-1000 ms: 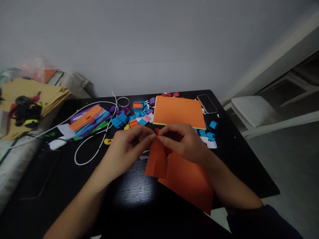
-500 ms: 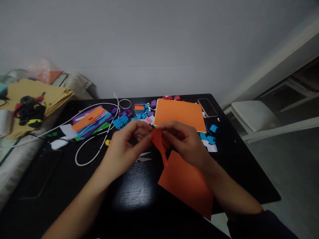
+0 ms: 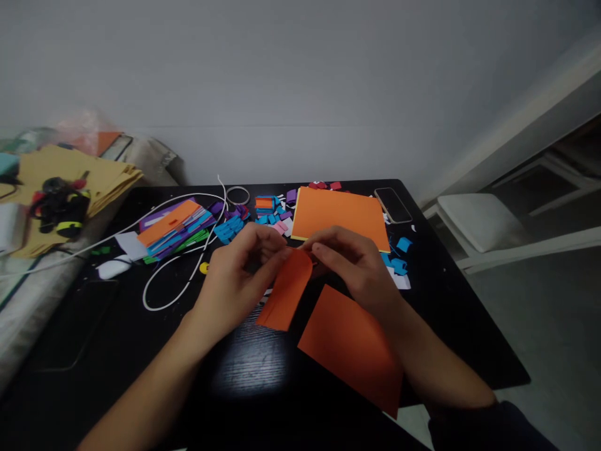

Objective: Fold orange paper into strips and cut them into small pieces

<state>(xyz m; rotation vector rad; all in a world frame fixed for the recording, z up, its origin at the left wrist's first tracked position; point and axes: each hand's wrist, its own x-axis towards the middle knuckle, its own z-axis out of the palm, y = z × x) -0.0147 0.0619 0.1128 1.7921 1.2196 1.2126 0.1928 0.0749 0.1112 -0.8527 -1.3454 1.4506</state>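
Observation:
A strip of orange paper (image 3: 286, 291) hangs between my hands above the black table, its top bent over in a rounded curve. My left hand (image 3: 248, 266) pinches its upper left edge between thumb and fingers. Closed at the strip's upper right end, my right hand (image 3: 354, 263) has thumb and index finger together there; its other fingertips are partly hidden. Below my right hand lies a larger orange sheet (image 3: 352, 347), reaching the table's front edge. Pale blade-like pieces (image 3: 264, 299) show partly behind the strip.
A stack of orange paper (image 3: 340, 216) lies at the back beside a phone (image 3: 393, 205). Blue folded pieces (image 3: 228, 230), a pile of coloured strips (image 3: 171, 225) and a looped white cable (image 3: 145, 291) are on the left. A white stool (image 3: 474, 219) stands right of the table.
The orange strip has turned from nearly edge-on to showing its broad face, its lower end swinging left off the larger sheet. Both hands stay in nearly the same place.

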